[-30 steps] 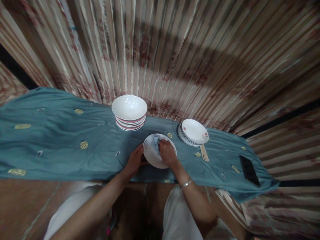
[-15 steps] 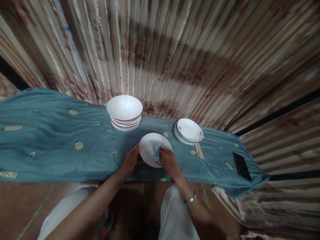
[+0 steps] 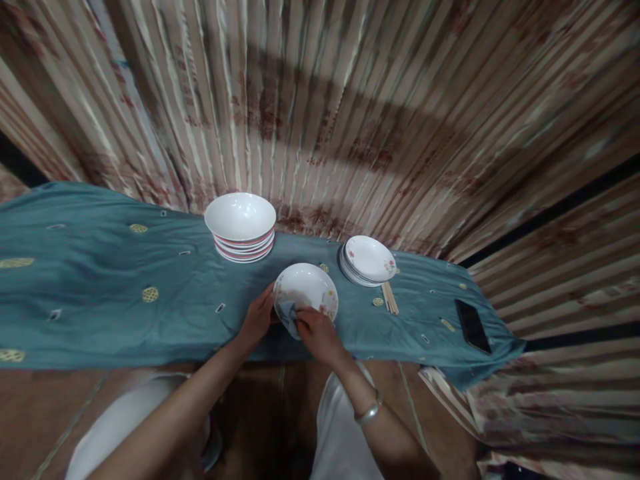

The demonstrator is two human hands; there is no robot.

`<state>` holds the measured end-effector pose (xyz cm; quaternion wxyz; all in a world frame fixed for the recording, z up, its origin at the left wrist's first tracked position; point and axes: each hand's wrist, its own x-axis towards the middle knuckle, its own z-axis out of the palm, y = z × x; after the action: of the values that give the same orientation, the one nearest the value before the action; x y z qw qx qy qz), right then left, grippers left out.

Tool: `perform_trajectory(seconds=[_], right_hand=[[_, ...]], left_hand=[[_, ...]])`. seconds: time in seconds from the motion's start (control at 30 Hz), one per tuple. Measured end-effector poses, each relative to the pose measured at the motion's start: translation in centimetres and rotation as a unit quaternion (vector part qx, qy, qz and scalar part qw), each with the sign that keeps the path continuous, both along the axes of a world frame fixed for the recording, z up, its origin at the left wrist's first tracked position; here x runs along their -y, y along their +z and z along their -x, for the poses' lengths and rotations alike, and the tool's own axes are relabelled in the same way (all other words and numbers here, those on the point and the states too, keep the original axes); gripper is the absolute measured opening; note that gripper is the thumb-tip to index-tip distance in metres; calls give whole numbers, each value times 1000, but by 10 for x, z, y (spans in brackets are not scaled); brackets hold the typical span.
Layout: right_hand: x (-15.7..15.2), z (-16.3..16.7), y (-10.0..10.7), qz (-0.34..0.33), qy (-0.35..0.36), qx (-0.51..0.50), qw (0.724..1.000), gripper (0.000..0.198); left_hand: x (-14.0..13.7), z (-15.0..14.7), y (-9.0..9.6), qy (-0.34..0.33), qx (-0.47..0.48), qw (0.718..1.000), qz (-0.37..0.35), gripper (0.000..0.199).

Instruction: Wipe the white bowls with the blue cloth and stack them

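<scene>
A white plate (image 3: 306,283) with a floral rim is tilted toward me above the front part of the table. My left hand (image 3: 259,313) grips its left edge, with the fingers partly hidden behind it. In my right hand (image 3: 317,333) is a bunched light-blue cloth (image 3: 289,317), pressed on the plate's lower left rim. Behind, to the right, stands a stack of similar floral plates (image 3: 370,259). A stack of white bowls (image 3: 241,217) with red bands stands behind to the left.
A blue-green patterned cloth covers the narrow table (image 3: 185,293). Several wooden chopsticks (image 3: 390,299) lie by the plate stack, and a black phone (image 3: 473,325) rests near the right end. A pleated curtain (image 3: 310,100) hangs close behind the table.
My right hand has moved the cloth from the plate's middle to its lower left rim. My left hand still holds the plate's left side. The whole view has shifted slightly.
</scene>
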<state>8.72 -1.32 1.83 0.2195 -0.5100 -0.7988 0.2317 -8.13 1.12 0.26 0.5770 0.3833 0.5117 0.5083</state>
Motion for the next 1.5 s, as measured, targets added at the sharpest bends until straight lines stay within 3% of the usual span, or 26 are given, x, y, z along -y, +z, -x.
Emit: perform_trajectory(seconds=[0.17, 0.3, 0.4, 0.5, 0.57, 0.67, 0.73, 0.8, 0.93, 1.07, 1.17, 1.23, 1.5], right_hand=[[5, -5, 6, 41, 5, -61, 997, 23], [11, -16, 10, 106, -32, -208, 972, 22], [17, -26, 8, 162, -71, -344, 922, 21], [25, -37, 0, 214, -130, -479, 842, 22], [32, -44, -8, 232, -175, -541, 790, 26], [39, -53, -21, 221, -236, -596, 735, 27], [42, -58, -27, 207, -268, -620, 708, 24], [42, -62, -32, 197, -301, -637, 682, 24], [39, -67, -37, 195, -339, -649, 652, 30], [36, -67, -39, 205, -343, -650, 646, 32], [34, -65, -40, 204, -344, -649, 647, 31], [33, -64, -39, 193, -344, -649, 650, 30], [22, -54, -19, 148, -317, -645, 679, 35]], left_hand=[[-11, 6, -9, 2, -114, 987, -109, 47], [-15, 11, -14, 6, -165, 979, -123, 43], [-15, 13, -16, -2, -188, 974, -130, 42], [-15, 17, -18, -17, -241, 960, -146, 44], [-16, 21, -20, -25, -298, 942, -150, 48], [-15, 27, -21, -8, -372, 911, -179, 53], [-11, 27, -21, -11, -400, 886, -234, 53], [-3, 24, -20, -58, -418, 853, -307, 50], [13, 11, -20, -188, -462, 775, -389, 42], [17, -1, -22, -242, -492, 750, -370, 28], [16, -7, -18, -270, -479, 762, -343, 31], [15, -10, -10, -276, -446, 784, -331, 32], [11, -17, 35, -145, -213, 946, -197, 19]])
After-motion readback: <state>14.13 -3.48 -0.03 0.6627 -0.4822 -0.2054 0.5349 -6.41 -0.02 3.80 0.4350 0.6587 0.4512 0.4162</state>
